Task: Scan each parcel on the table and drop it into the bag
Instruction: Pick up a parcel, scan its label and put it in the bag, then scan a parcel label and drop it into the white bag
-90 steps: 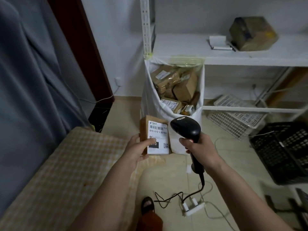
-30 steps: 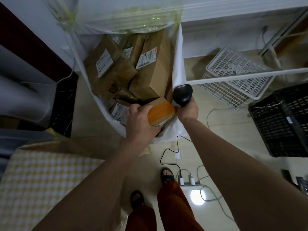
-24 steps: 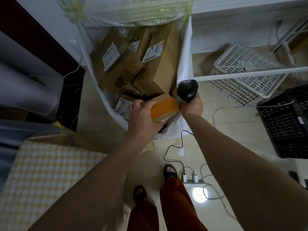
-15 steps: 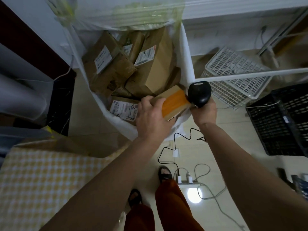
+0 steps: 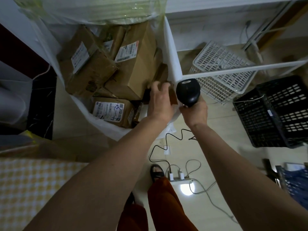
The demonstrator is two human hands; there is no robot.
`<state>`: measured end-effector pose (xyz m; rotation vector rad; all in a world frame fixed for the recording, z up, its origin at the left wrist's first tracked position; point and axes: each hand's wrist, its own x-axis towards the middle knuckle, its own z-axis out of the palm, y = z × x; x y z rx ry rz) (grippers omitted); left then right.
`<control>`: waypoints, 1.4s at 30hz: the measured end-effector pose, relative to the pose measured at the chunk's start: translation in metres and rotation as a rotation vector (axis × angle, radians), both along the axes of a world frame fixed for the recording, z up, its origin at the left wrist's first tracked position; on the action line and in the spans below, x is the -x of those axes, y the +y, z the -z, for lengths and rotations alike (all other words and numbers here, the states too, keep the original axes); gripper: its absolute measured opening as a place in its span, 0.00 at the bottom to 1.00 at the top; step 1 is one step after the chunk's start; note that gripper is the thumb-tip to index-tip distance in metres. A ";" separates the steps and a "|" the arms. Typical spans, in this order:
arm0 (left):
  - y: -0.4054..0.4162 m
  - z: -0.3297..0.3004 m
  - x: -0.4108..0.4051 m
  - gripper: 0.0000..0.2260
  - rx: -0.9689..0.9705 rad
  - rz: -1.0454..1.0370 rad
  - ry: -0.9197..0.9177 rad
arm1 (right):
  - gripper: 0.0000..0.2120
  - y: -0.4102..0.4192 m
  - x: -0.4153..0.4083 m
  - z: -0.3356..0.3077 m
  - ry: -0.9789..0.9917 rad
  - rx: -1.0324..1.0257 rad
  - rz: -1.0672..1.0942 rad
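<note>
The white bag (image 5: pixel 172 52) stands open on the floor, holding several brown parcels with white labels. My left hand (image 5: pixel 160 104) reaches over the bag's right edge and lies on top of a small brown parcel (image 5: pixel 173 95) that sits low inside the bag. Its fingers are spread and blurred, not curled round the parcel. Just to the right, my right hand (image 5: pixel 195 113) grips the handle of a black barcode scanner (image 5: pixel 188 90), whose head is beside the bag's rim. The table with its yellow checked cloth (image 5: pixel 33 189) is at the lower left, and no parcel shows on it.
A white wire basket (image 5: pixel 221 69) and a black crate (image 5: pixel 276 114) sit on the floor to the right, under a white shelf rail (image 5: pixel 241 68). The scanner's cable runs down to a power strip (image 5: pixel 176 179) by my feet. A dark doorframe stands at the left.
My left hand has lowered the small parcel from above the rim down into the bag, and its fingers have spread. The scanner hand stays beside the bag.
</note>
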<state>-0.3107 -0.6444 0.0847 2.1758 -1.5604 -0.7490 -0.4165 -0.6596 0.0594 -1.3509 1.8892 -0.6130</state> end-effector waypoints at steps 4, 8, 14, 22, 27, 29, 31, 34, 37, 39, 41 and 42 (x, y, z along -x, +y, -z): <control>0.014 0.008 -0.020 0.21 -0.100 0.020 -0.101 | 0.15 0.005 -0.005 -0.016 0.019 0.009 -0.059; 0.037 0.007 -0.052 0.14 -0.135 0.016 -0.248 | 0.14 0.026 -0.020 -0.042 -0.086 0.039 -0.199; 0.095 -0.016 -0.108 0.12 -0.115 -0.134 -0.312 | 0.15 0.077 -0.080 -0.060 -0.147 -0.047 -0.586; 0.249 -0.060 -0.189 0.13 -0.285 -0.472 -0.369 | 0.06 0.178 -0.171 -0.098 -0.207 -0.062 -1.006; 0.411 -0.078 -0.195 0.19 -0.356 -0.744 -0.384 | 0.11 0.288 -0.212 -0.114 -0.250 -0.075 -1.289; 0.481 -0.085 -0.185 0.19 -0.385 -0.871 -0.367 | 0.11 0.341 -0.219 -0.120 -0.274 -0.087 -1.377; 0.553 -0.091 -0.168 0.19 -0.422 -0.989 -0.337 | 0.10 0.396 -0.219 -0.125 -0.269 -0.113 -1.477; 0.653 -0.095 -0.131 0.20 -0.460 -1.153 -0.304 | 0.12 0.479 -0.211 -0.132 -0.283 -0.179 -1.621; 0.740 -0.094 -0.089 0.20 -0.511 -1.278 -0.282 | 0.10 0.559 -0.195 -0.140 -0.279 -0.234 -1.742; 0.791 -0.093 -0.062 0.19 -0.538 -1.356 -0.265 | 0.10 0.609 -0.183 -0.142 -0.289 -0.259 -1.819; 0.830 -0.091 -0.038 0.19 -0.553 -1.428 -0.246 | 0.11 0.648 -0.172 -0.143 -0.280 -0.279 -1.896; 0.852 -0.089 -0.024 0.20 -0.559 -1.472 -0.228 | 0.11 0.671 -0.165 -0.144 -0.266 -0.293 -1.939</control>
